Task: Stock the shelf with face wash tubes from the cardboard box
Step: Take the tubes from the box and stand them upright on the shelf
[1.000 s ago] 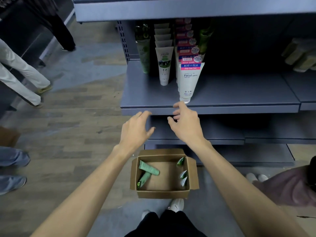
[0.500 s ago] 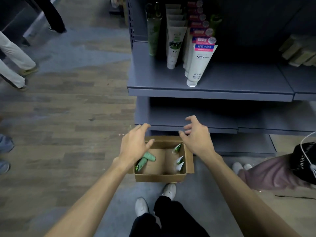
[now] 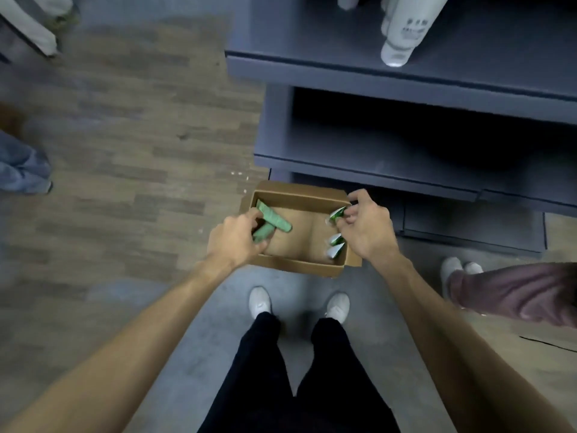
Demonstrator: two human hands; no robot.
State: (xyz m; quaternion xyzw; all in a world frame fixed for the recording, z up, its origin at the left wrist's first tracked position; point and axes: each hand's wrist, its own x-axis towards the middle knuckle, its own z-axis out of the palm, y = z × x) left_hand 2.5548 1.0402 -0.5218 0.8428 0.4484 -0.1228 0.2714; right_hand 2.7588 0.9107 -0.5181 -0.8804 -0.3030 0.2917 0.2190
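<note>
An open cardboard box (image 3: 307, 267) stands on the floor at the foot of the grey shelf (image 3: 359, 73). Two green tubes lie crossed in its left half; my left hand (image 3: 237, 242) grips the lower green tube (image 3: 263, 233), under the upper green tube (image 3: 274, 217). At the box's right wall stand green-and-white tubes. My right hand (image 3: 365, 228) pinches the top one (image 3: 337, 214); two more tubes (image 3: 334, 245) stand below it. A white tube (image 3: 402, 29) stands near the upper shelf's front edge.
My white shoes (image 3: 259, 303) are just behind the box. Another person's sleeve (image 3: 512, 292) and white shoes (image 3: 459, 268) are at the right. Other people's legs (image 3: 22, 164) are at the left edge. A lower shelf (image 3: 359, 157) juts out above the box.
My view has tilted down from the shelf to the box. Both hands dropped from the shelf edge into the box and closed on tubes.
</note>
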